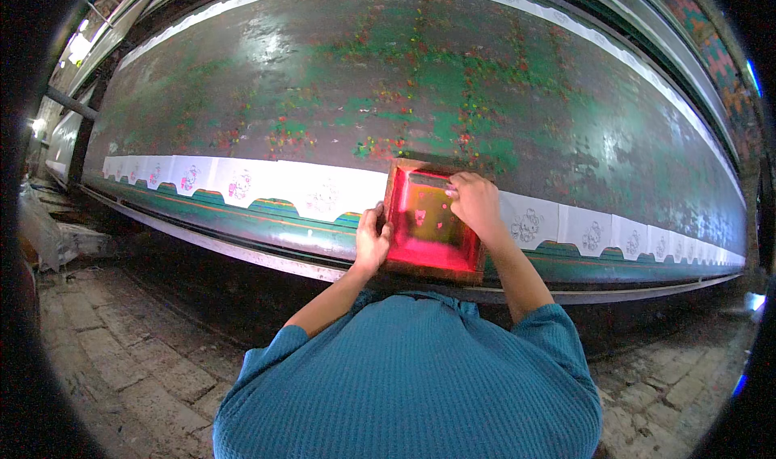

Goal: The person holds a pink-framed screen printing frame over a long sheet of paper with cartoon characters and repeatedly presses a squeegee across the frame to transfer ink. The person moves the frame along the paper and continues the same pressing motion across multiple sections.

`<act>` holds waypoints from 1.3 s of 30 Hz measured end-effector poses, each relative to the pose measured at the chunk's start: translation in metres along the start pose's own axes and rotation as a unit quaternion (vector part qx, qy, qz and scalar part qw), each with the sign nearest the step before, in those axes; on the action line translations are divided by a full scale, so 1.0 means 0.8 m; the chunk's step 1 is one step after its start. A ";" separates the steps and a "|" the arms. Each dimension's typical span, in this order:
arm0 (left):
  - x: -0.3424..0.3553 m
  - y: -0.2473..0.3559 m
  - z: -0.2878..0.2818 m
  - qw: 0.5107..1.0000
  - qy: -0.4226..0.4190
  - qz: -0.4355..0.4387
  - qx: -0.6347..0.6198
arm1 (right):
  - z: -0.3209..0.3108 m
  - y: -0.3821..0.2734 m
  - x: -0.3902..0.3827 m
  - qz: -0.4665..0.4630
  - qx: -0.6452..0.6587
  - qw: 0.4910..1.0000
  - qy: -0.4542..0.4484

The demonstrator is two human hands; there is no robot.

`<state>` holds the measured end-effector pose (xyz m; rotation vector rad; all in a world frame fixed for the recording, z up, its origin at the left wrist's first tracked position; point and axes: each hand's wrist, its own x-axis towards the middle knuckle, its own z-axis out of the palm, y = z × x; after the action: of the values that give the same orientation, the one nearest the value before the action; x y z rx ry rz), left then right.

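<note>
A wooden screen printing frame (pixel 432 275) lies over the row of white pieces at the near edge of the long table. Bright pink-red ink coats its inside, around a yellowish-green mesh area (pixel 432 210) with small pink shapes. My left hand (pixel 372 242) grips the frame's left side, with the fingers curled on the rim. At the far end of the frame, my right hand (pixel 475 207) pinches the right end of a dark, narrow squeegee (pixel 428 180). The piece under the frame is hidden.
White pieces with outlined drawings (pixel 527 226) run along the near edge; several to the left also carry pink patches (pixel 240 190). Another white row (pixel 509 0) lines the far edge. Green, red and yellow stains mark the dark tabletop (pixel 323 95). A metal rail (pixel 242 245) borders the brick floor (pixel 129 346).
</note>
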<state>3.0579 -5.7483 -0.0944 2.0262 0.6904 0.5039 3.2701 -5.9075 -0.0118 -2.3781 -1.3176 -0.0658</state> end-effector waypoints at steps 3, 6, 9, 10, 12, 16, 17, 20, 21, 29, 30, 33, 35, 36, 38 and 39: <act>0.002 0.000 0.002 1.000 0.009 0.009 -0.005 | 0.013 -0.002 0.012 -0.013 -0.006 1.000 0.009; 0.003 0.001 0.003 1.000 0.016 0.005 -0.015 | 0.030 -0.002 0.009 -0.042 -0.010 0.999 0.000; 0.001 0.001 0.001 1.000 0.015 -0.004 -0.024 | 0.038 -0.010 -0.020 -0.081 -0.018 0.996 -0.028; 0.001 0.001 0.001 0.999 0.014 -0.003 -0.031 | 0.038 -0.017 -0.034 -0.097 -0.022 0.995 -0.029; 0.002 -0.001 0.001 1.000 0.010 -0.009 -0.027 | 0.035 -0.033 -0.065 -0.126 -0.010 0.991 -0.042; 0.003 -0.004 0.003 1.000 0.016 -0.001 -0.022 | 0.017 -0.062 -0.112 -0.122 0.065 0.989 -0.049; 0.004 -0.005 0.003 0.999 0.020 0.007 -0.025 | 0.008 -0.059 -0.114 -0.107 0.082 0.988 -0.078; 0.004 -0.005 0.003 0.999 0.024 0.014 -0.032 | -0.011 -0.037 -0.094 -0.076 0.062 0.993 -0.063; 0.004 -0.005 0.003 0.999 0.022 0.011 -0.033 | -0.015 -0.026 -0.080 -0.068 0.044 0.996 -0.042; 0.002 0.004 0.003 0.999 0.030 0.014 -0.007 | -0.002 0.017 -0.018 -0.030 0.003 0.999 0.011; 0.002 0.005 0.002 0.999 0.032 0.019 -0.002 | 0.001 0.014 -0.023 -0.020 0.008 1.000 0.006; 0.001 0.005 0.001 0.999 0.030 0.018 0.008 | 0.004 -0.005 -0.060 -0.003 0.016 1.000 -0.014; 0.002 0.004 0.003 0.999 0.032 0.017 0.000 | 0.004 -0.022 -0.088 -0.010 0.010 0.999 -0.029; 0.002 0.003 0.003 0.999 0.034 0.016 -0.009 | 0.002 -0.032 -0.105 -0.015 0.018 0.999 -0.030; 0.003 0.001 0.006 0.999 0.039 0.021 -0.018 | -0.003 -0.047 -0.131 -0.027 0.034 0.998 -0.034; 0.003 0.000 0.006 0.999 0.041 0.026 -0.017 | -0.005 -0.049 -0.136 -0.027 0.052 0.997 -0.040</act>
<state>3.0624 -5.7500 -0.0968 2.0050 0.6756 0.6287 3.1786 -5.9782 -0.0211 -2.2791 -1.3883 0.0815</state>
